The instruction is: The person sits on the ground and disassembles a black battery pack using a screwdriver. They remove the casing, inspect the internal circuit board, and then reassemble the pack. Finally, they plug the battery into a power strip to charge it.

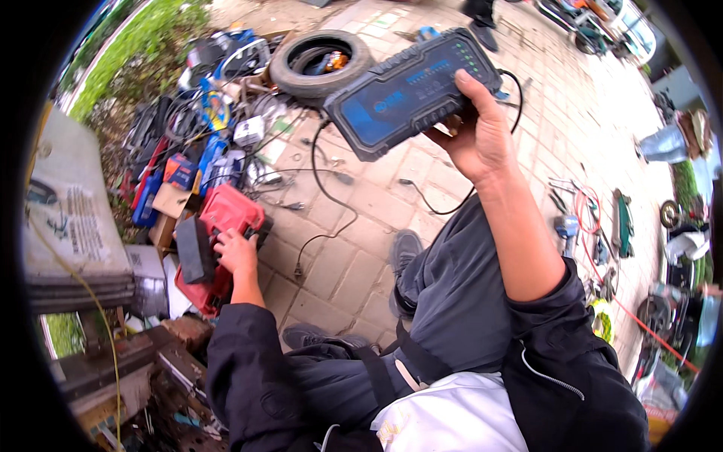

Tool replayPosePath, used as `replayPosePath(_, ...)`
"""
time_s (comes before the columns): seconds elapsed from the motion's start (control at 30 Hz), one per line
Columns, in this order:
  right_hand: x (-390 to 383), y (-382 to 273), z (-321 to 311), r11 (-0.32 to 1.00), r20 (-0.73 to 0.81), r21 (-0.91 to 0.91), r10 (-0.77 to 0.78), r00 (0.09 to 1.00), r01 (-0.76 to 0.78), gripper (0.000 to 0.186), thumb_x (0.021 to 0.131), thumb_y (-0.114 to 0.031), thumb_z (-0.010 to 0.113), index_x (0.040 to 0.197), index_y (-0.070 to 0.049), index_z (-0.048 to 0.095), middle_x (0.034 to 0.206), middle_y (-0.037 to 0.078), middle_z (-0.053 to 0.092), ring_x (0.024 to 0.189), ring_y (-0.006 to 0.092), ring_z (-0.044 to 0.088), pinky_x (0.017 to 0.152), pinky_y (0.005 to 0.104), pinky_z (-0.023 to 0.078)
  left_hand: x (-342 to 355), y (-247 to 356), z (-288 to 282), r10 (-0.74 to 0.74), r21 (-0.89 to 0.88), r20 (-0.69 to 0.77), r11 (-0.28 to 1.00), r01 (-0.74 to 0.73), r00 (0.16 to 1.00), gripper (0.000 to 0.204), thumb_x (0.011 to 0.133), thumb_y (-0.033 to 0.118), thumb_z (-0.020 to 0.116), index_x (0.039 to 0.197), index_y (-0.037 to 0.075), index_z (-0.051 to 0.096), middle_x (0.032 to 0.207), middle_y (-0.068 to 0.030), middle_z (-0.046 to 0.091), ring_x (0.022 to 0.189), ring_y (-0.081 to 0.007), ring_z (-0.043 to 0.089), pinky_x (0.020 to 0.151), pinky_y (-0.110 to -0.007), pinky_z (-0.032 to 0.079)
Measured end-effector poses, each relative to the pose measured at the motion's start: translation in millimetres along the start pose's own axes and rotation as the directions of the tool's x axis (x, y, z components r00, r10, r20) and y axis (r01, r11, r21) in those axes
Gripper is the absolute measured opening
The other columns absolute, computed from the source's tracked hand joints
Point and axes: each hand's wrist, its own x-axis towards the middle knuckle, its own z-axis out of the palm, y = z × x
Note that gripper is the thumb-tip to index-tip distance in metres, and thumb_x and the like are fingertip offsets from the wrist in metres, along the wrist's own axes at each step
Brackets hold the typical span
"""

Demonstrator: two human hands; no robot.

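Observation:
My right hand [482,139] is raised and closed round the right end of a black battery charger [410,94] with a blue face and small green lights. Its thumb lies on the front and the fingers go behind. One cable [354,211] hangs from the charger's left end down to a plug near the paving; another dark cable [520,98] loops from its right end. Low on the left, my left hand [238,255] reaches to a red plastic case [230,207], fingers apart. A dark grey block [194,251] lies on the case, right beside those fingertips.
Behind the charger lies a tyre [282,68] with things inside it. Tangled cables, tools and boxes [248,129] spread along the left by the grass. On the right are a cordless drill [566,226], a red hose [640,324] and parked motorbikes. Another person's leg [483,19] shows far back.

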Motion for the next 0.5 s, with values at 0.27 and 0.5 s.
replayPosePath(0.27, 21, -34, -63, 0.949, 0.092, -0.219, -0.213, 0.973, 0.228, 0.049, 0.086, -0.039, 0.063, 0.124, -0.009, 0.056, 0.122, 0.008, 0.058, 0.114, 0.0240, 0.052, 0.097, 0.0442, 0.040, 41, 114, -26, 0.493, -0.600, 0.052, 0.710, -0.368, 0.868, 0.046, 0.091, 0.041, 0.056, 0.122, 0.007, 0.055, 0.113, -0.0127, 0.062, 0.098, -0.0303, 0.060, 0.079, -0.045, 0.050)
replayPosePath(0.5, 16, -73, -91, 0.958, -0.007, 0.285, -0.030, 1.000, 0.031, 0.053, 0.076, -0.041, 0.075, 0.118, -0.014, 0.056, 0.107, 0.000, 0.064, 0.092, 0.0152, 0.062, 0.082, 0.0363, 0.048, -2, 157, -126, 0.882, -0.996, 0.056, 0.019, 0.084, 0.469, 0.031, 0.092, 0.019, 0.049, 0.117, 0.003, 0.059, 0.104, -0.0123, 0.060, 0.091, -0.0277, 0.056, 0.084, -0.039, 0.048)
